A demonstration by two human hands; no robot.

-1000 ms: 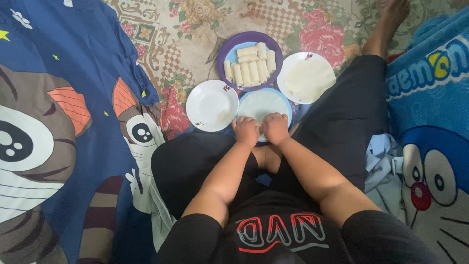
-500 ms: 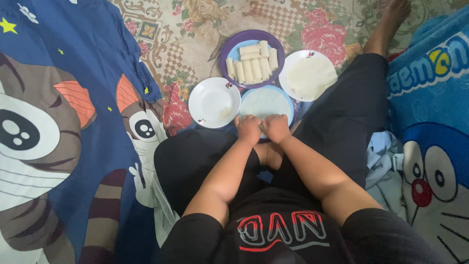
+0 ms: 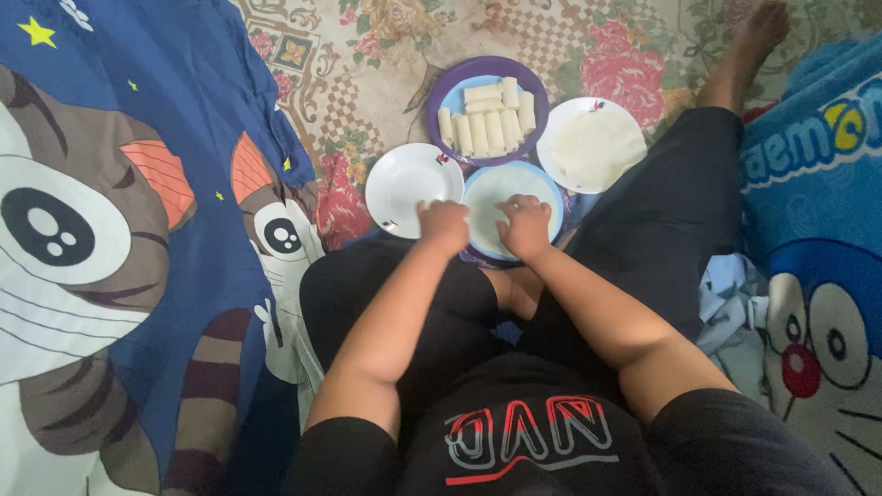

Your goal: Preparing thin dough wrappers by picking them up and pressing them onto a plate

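Floral carpet bears my light blue plate (image 3: pixel 487 188); my left hand (image 3: pixel 443 223) and right hand (image 3: pixel 525 225) press curled onto its wrapper (image 3: pixel 501 197).

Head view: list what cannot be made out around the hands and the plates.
- Left hand and right hand: fingertips curl under, so what they pinch on the light blue plate is hidden.
- Roll fillings on the purple plate: wrapped, too small.
- White plate: tiny rim marks unreadable.
- Stack of wrappers: count unclear.
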